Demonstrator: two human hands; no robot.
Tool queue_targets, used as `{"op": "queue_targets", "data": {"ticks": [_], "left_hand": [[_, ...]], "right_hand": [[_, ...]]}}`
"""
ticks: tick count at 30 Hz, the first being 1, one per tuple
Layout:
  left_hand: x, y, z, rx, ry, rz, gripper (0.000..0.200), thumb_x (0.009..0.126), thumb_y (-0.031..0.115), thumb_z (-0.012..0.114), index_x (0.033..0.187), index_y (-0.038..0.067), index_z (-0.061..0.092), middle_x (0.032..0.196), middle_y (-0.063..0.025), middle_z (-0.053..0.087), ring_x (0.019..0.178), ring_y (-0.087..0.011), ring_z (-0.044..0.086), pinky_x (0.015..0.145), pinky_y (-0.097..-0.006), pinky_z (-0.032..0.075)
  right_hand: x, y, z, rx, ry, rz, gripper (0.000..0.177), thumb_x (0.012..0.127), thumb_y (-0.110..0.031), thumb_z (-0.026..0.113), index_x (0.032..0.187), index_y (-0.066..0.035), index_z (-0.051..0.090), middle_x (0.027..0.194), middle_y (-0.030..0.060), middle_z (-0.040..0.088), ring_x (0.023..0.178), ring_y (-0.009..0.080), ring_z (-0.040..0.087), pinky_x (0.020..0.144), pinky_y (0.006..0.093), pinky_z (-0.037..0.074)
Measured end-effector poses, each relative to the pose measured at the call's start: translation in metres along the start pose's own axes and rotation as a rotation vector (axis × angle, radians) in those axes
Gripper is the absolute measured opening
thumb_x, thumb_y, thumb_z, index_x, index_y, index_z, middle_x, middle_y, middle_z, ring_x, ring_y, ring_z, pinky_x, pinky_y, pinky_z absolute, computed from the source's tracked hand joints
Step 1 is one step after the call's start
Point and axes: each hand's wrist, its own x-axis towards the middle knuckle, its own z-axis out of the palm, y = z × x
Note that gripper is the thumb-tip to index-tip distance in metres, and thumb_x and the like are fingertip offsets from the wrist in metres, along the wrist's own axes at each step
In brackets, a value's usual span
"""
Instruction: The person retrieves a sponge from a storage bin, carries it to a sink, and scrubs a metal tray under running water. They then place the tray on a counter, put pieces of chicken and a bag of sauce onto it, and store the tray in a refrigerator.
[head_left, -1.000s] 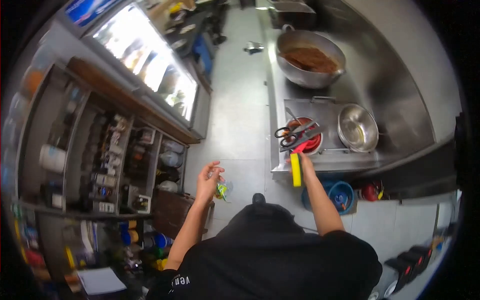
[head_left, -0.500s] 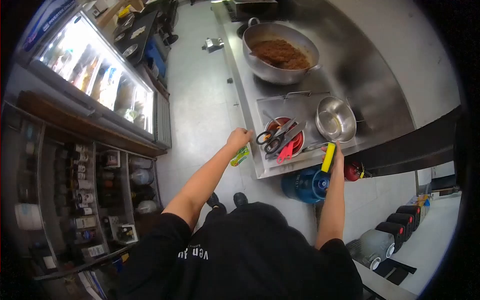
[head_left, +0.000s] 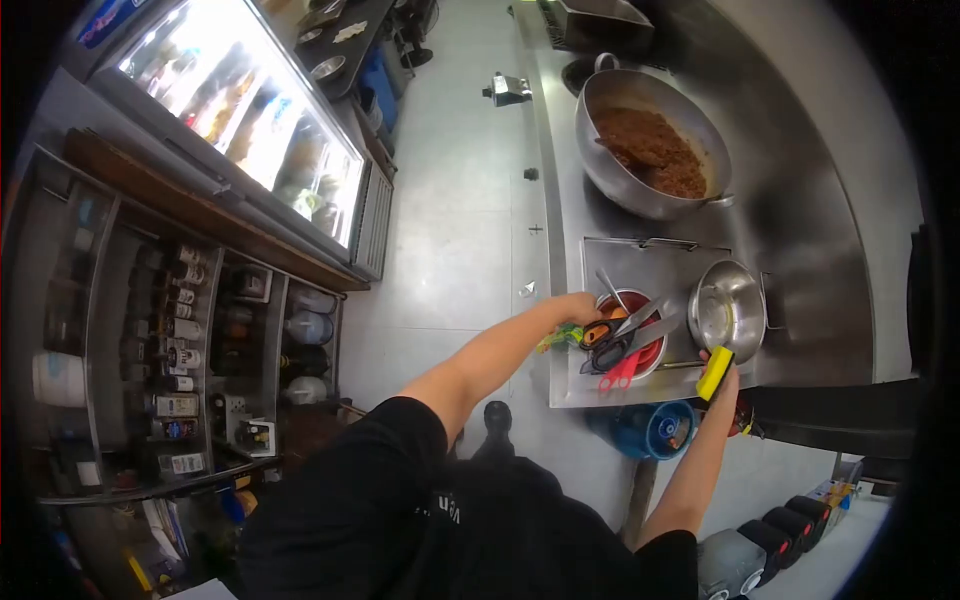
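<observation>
My left hand [head_left: 577, 308] is at the left rim of a bowl [head_left: 655, 368], closed on a green packet [head_left: 560, 337]. In that bowl lie black-handled scissors [head_left: 600, 338], red-handled utensils [head_left: 620, 374] and something orange and red. My right hand [head_left: 724, 382] grips a yellow block-like item [head_left: 715, 374] with a dark edge, just below an empty-looking steel bowl [head_left: 727, 310]. A thin metal piece [head_left: 681, 365] lies between the two bowls.
A large pot [head_left: 635, 190] of brown food stands farther up the steel counter [head_left: 565, 250]. Below the counter is a blue container [head_left: 655, 430]. A lit fridge [head_left: 365, 215] and bottle shelves [head_left: 210, 360] line the left side.
The view has shifted, so the counter appears farther right and lower. My left hand has moved from beside the counter to the utensil bowl's rim. The yellow item is tilted more.
</observation>
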Motion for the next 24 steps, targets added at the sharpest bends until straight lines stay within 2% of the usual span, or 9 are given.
{"op": "queue_targets", "data": {"ticks": [2,10,13,14,16,19,20,22,24], "left_hand": [[-0.006,-0.006,0.006,-0.166,0.138,-0.02,0.049,0.082,0.038,0.056,0.101,-0.007,0.064,0.098,-0.0274,0.065,0.094,-0.0376,0.063,0.081,-0.0416,0.049],[-0.044,-0.014,0.001,-0.286,0.189,0.026,0.037,0.082,0.026,0.052,0.099,-0.004,0.065,0.092,-0.0283,0.065,0.088,-0.0379,0.064,0.079,-0.0417,0.049],[-0.058,-0.033,-0.002,-0.41,0.15,0.062,0.036,0.083,0.025,0.051,0.1,-0.003,0.065,0.09,-0.0251,0.066,0.086,-0.0331,0.064,0.078,-0.0398,0.048],[-0.064,-0.042,-0.005,-0.495,0.129,0.064,0.035,0.083,0.024,0.051,0.101,-0.003,0.064,0.089,-0.0229,0.066,0.084,-0.0301,0.064,0.077,-0.0388,0.048],[-0.087,-0.056,-0.021,-0.489,0.133,0.027,0.035,0.084,0.024,0.051,0.103,-0.003,0.064,0.088,-0.0204,0.067,0.084,-0.0268,0.064,0.077,-0.0373,0.048],[-0.145,-0.066,-0.066,-0.5,0.118,-0.065,0.035,0.086,0.022,0.051,0.109,-0.001,0.063,0.093,-0.0144,0.067,0.085,-0.0204,0.062,0.078,-0.0333,0.048],[-0.168,-0.065,-0.086,-0.515,0.097,-0.105,0.035,0.088,0.02,0.051,0.114,0.0,0.061,0.097,-0.0109,0.067,0.087,-0.0173,0.061,0.079,-0.0307,0.048],[-0.203,-0.084,-0.119,-0.479,0.141,-0.145,0.036,0.089,0.021,0.051,0.117,0.0,0.06,0.099,-0.011,0.067,0.09,-0.0166,0.06,0.082,-0.0298,0.047],[-0.228,-0.119,-0.143,-0.558,0.184,-0.089,0.037,0.089,0.021,0.051,0.118,0.0,0.059,0.1,-0.0099,0.067,0.092,-0.0151,0.059,0.084,-0.0288,0.047]], "right_hand": [[-0.021,-0.001,0.002,0.005,0.042,-0.06,0.037,0.092,-0.039,0.046,0.106,-0.007,0.058,0.092,0.0134,0.068,0.046,0.0184,0.054,0.041,0.0308,0.045],[-0.123,-0.026,0.005,-0.016,0.142,0.01,0.033,0.092,-0.034,0.049,0.101,-0.004,0.058,0.085,0.0145,0.067,0.046,0.0182,0.055,0.042,0.0288,0.046],[-0.13,-0.002,-0.009,-0.314,0.208,-0.079,0.045,0.095,-0.038,0.038,0.091,0.0,0.062,0.068,0.0131,0.064,0.045,0.0207,0.056,0.042,0.0319,0.047],[-0.133,0.008,-0.012,-0.378,0.2,-0.14,0.041,0.095,-0.035,0.04,0.094,0.0,0.062,0.071,0.0117,0.064,0.047,0.0213,0.057,0.042,0.0331,0.047],[-0.186,-0.008,0.043,-0.466,0.144,-0.039,0.029,0.092,-0.019,0.045,0.11,0.001,0.056,0.092,0.0136,0.066,0.071,0.0227,0.064,0.064,0.0334,0.053],[-0.17,0.017,0.061,-0.639,0.075,-0.093,0.035,0.089,-0.018,0.048,0.116,0.003,0.055,0.1,0.0127,0.065,0.086,0.0204,0.062,0.078,0.0325,0.049],[-0.191,0.002,0.109,-0.743,-0.005,-0.108,0.04,0.086,-0.018,0.051,0.119,0.004,0.054,0.106,0.0131,0.064,0.095,0.0194,0.059,0.084,0.0313,0.045],[-0.213,-0.009,0.196,-0.994,0.044,-0.055,0.04,0.086,-0.02,0.053,0.117,0.005,0.055,0.108,0.0137,0.064,0.096,0.0211,0.059,0.085,0.0317,0.045],[-0.186,0.01,0.241,-1.115,-0.141,-0.139,0.036,0.086,-0.019,0.053,0.113,0.004,0.058,0.107,0.0147,0.065,0.099,0.0212,0.059,0.088,0.0308,0.044]]}}
